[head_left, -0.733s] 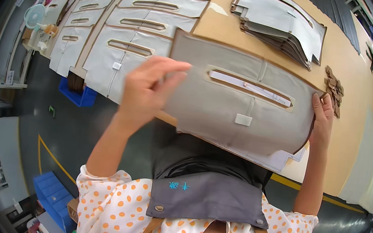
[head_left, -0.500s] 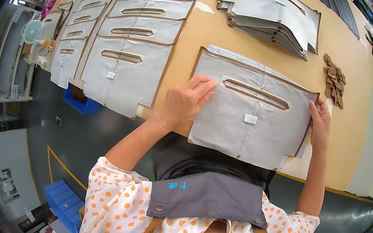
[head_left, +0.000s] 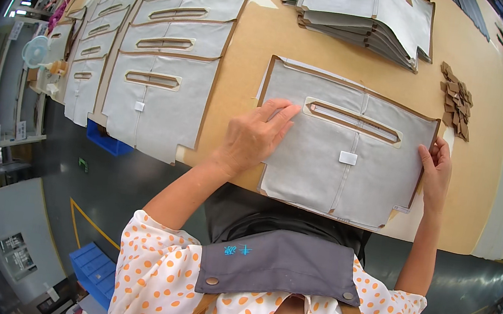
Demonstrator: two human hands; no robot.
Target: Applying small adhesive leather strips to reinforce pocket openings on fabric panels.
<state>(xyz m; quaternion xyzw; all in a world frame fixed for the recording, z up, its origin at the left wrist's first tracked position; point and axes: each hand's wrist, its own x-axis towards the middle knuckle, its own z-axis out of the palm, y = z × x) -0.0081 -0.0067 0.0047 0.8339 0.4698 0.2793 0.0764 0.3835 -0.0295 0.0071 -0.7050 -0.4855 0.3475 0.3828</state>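
Panel under grip: the fabric panel [head_left: 339, 161] lies flat on the table [head_left: 244, 62], at its near edge, between the two grips.
Left grip: the left hand [head_left: 254, 135] rests on the panel's left part, just left of the slot opening [head_left: 353, 120].
Right grip: the right hand [head_left: 436, 173] sits at the panel's right edge.
Left of left grip: a row of laid-out panels [head_left: 151, 50] runs away along the table, overlapping.
Behind the grips: a stack of panels [head_left: 363, 14] lies at the far side.
Behind right grip: a pile of small pieces [head_left: 457, 101] lies beside the stack, right of it.
Below table, left: a blue bin [head_left: 106, 139] on the floor.
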